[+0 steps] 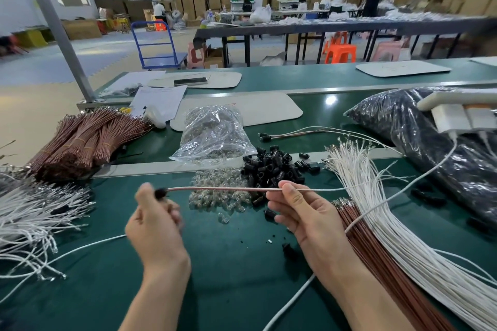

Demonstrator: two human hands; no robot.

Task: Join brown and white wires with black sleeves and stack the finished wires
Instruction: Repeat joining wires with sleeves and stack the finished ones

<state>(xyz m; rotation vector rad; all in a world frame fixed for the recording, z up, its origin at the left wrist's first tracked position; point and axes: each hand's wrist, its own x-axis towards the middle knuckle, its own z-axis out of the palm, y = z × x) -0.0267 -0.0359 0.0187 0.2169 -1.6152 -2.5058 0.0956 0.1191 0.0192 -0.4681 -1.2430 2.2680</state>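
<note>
As left hand (154, 223) grips sleeve (160, 192), right hand (304, 212) pinches wires (223, 189)

Green tabletop (236, 263). Far left: bundled brown wires (80, 140). Near left: loose white wires (35, 217). Centre: clear bag (212, 134), black sleeves (274, 166) touching a heap of clear parts (217, 191). Right: fanned white wires (390, 209) beside long brown wires (376, 250), dark bag (419, 142) behind
</note>
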